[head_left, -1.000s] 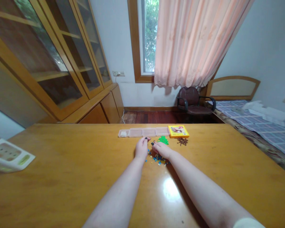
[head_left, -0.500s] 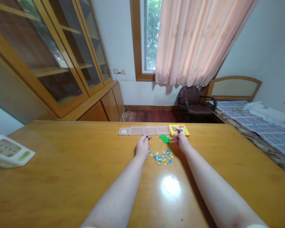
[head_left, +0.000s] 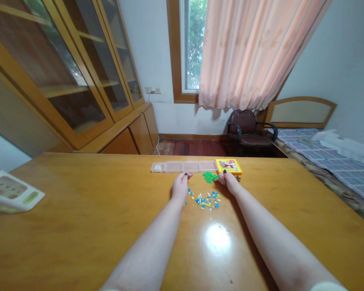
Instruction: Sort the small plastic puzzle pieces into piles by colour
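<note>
My left hand [head_left: 180, 186] hangs over the table left of the small bricks, its fingers curled together; whatever they hold, if anything, is hidden. A pile of green bricks [head_left: 210, 177] lies between my hands. At its right edge is my right hand [head_left: 229, 182], thumb raised and a forefinger reaching out to the pile, with no brick visible in it. Small blue, white and yellow bricks [head_left: 204, 201] are scattered nearer to me. Some brown pieces [head_left: 238, 178] show just beyond my right hand.
A row of clear plastic trays [head_left: 182, 166] stands behind the bricks, with a small white item in the leftmost. Beside it lies a yellow box [head_left: 229, 166]. A white plastic container [head_left: 13, 192] sits at the table's left. A chair [head_left: 245, 128] stands beyond the table.
My right hand has shifted slightly left and down, and its thumb has dropped clear of the yellow box's middle. The green bricks look more spread out. Brown pieces now show more.
</note>
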Tool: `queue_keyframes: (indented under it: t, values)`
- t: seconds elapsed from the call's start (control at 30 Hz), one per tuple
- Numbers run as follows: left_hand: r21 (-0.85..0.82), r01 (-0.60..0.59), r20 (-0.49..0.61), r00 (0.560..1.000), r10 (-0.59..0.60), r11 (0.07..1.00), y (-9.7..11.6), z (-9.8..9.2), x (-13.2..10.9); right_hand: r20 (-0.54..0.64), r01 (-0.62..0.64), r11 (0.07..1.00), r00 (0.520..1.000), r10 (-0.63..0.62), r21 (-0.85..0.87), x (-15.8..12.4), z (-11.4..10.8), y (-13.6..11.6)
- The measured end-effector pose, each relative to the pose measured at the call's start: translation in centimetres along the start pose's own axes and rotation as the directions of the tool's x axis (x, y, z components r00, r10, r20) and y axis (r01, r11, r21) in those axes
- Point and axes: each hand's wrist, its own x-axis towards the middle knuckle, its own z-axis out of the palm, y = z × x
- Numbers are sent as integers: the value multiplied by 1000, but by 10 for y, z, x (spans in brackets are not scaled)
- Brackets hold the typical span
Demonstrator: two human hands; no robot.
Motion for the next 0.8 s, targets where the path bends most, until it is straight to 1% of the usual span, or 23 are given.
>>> queue_keyframes:
  t: [0.1, 0.23, 0.3, 0.37, 0.43, 0.5, 0.6, 0.67, 0.77, 0.8]
  values:
    - [-4, 15, -2, 1000, -15, 1000, -1, 0, 1, 111, 8, 999, 994, -13, 54, -1, 0, -5]
    - [-14, 20, -2, 1000, -20, 1000, -3, 0, 2, 244, -60, 997, 969, 49, 38, -2, 12, -11]
    - [-15, 26, -1, 1000, -26, 1000, -3, 0, 2, 264, -80, 996, 962, 65, 45, -2, 20, -13]
    - [-12, 32, -4, 999, -32, 999, -3, 0, 2, 235, -68, 995, 971, 50, 72, -1, 26, -14]
    - [-7, 35, -6, 999, -35, 999, -3, 0, 2, 172, -38, 994, 985, 20, 103, 0, 26, -16]
    - [-1, 37, -9, 999, -37, 999, -4, -1, 2, 89, -10, 992, 996, -1, 127, 2, 21, -20]
    - [-1, 39, -8, 999, -39, 999, -4, 0, 3, -23, 14, 989, 1000, -11, 149, 3, 10, -25]
    - [-5, 42, -6, 999, -42, 999, -4, 0, 3, -39, 13, 988, 999, -7, 153, 2, 5, -26]
    - [-11, 50, -8, 999, -50, 999, -4, 1, 4, -4, -29, 992, 1000, 30, 120, -6, 6, -21]
    - [-12, 51, -9, 999, -52, 999, -4, 1, 4, -33, -30, 995, 999, 34, 91, -9, 7, -18]
